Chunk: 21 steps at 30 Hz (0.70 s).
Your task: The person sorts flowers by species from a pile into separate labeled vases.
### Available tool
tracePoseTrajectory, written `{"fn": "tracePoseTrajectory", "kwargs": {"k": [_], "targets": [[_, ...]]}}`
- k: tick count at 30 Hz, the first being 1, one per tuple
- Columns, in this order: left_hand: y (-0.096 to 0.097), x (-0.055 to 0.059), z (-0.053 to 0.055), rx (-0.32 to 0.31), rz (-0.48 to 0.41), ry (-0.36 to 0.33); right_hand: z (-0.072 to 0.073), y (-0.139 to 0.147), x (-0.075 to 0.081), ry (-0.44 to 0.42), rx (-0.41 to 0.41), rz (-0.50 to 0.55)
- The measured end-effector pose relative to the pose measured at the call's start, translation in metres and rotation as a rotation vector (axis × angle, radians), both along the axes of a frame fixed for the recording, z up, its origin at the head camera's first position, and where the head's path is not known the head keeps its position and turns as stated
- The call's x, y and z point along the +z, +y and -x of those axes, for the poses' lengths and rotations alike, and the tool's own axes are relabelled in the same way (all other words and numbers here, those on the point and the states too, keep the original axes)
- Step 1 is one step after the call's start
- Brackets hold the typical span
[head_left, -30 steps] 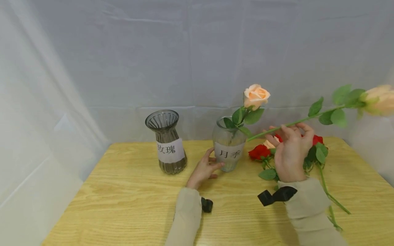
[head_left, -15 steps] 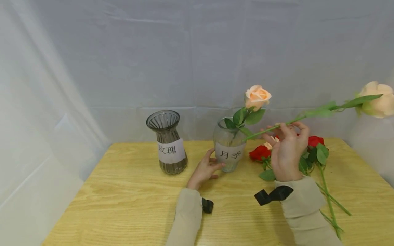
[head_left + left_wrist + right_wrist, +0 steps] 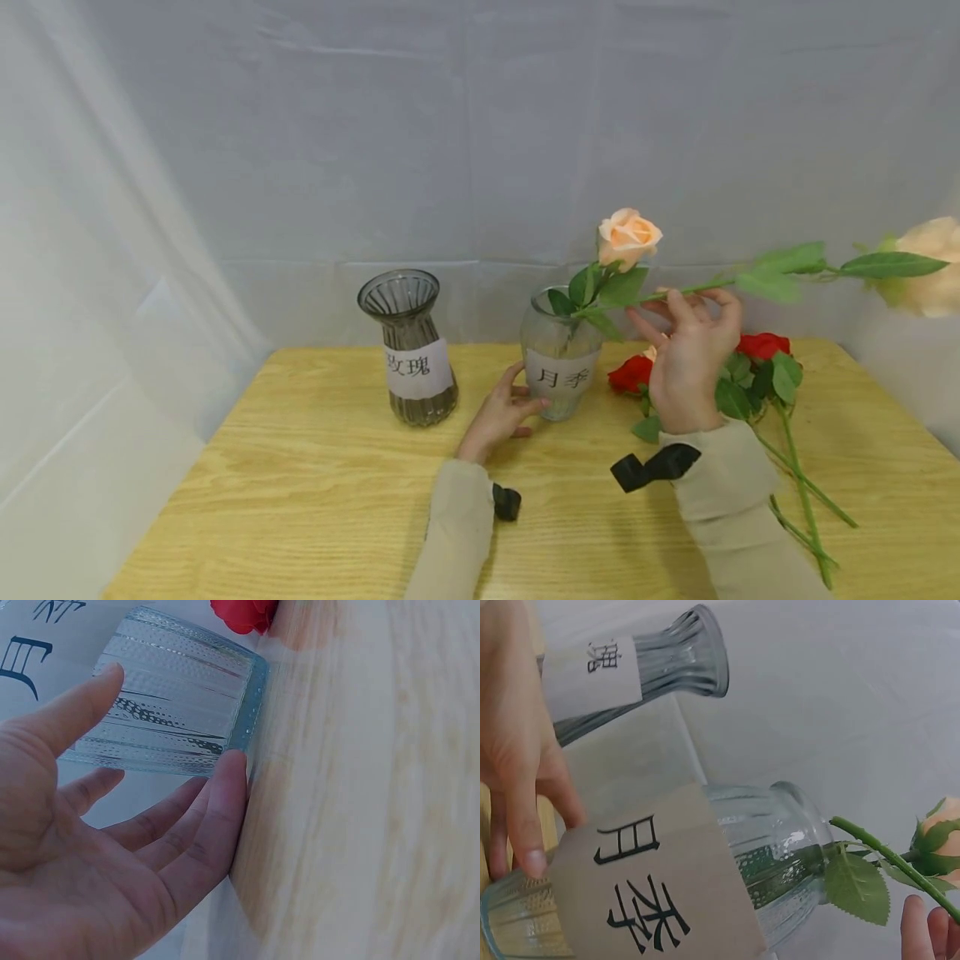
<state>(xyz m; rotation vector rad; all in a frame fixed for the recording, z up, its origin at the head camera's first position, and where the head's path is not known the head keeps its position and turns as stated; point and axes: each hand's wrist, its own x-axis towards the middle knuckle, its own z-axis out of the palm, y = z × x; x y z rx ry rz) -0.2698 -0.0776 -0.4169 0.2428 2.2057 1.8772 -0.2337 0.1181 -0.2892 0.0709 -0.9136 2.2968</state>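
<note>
Right of centre in the head view, we see the right hand (image 3: 692, 358) pinching the green stem of an artificial peach rose (image 3: 786, 260), thumb and fingertips drawn together on it, the other fingers spread. This rose runs almost level towards the right edge of the frame, its bloom blurred there. In the right wrist view, its cut end lies just outside the mouth of the clear glass vase (image 3: 537, 335); we cannot tell whether it touches the rim.

The left hand (image 3: 497, 414) holds that vase low on its left side in a loose, wide grip, thumb over the front and fingers along the side. The vase stands upright at the centre, labelled 月季, with a second peach rose (image 3: 628, 239) in it, leaning right.

At centre left we find a smoky-grey ribbed vase (image 3: 408, 333), labelled 玫瑰, upright on the wood-grain table (image 3: 300, 500). Red roses (image 3: 763, 346) lie at the right, behind and beside the right hand, stems towards the lower right.
</note>
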Motion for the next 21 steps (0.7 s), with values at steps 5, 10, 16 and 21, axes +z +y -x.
{"fn": "tracePoseTrajectory", "kwargs": {"k": [5, 10, 16, 21], "targets": [[0.0, 0.0, -0.001, -0.002, 0.001, 0.001, 0.01, -0.001, 0.0, 0.025, -0.039, -0.04], [0.0, 0.001, -0.001, -0.001, 0.001, 0.0, 0.02, -0.001, 0.001, 0.027, -0.081, -0.066], [0.0, 0.001, -0.001, 0.004, 0.005, -0.007, 0.025, -0.003, -0.001, -0.009, -0.125, -0.141], [0.0, 0.001, -0.001, 0.002, -0.002, -0.011, 0.025, -0.006, -0.004, -0.048, -0.108, -0.227]]}}
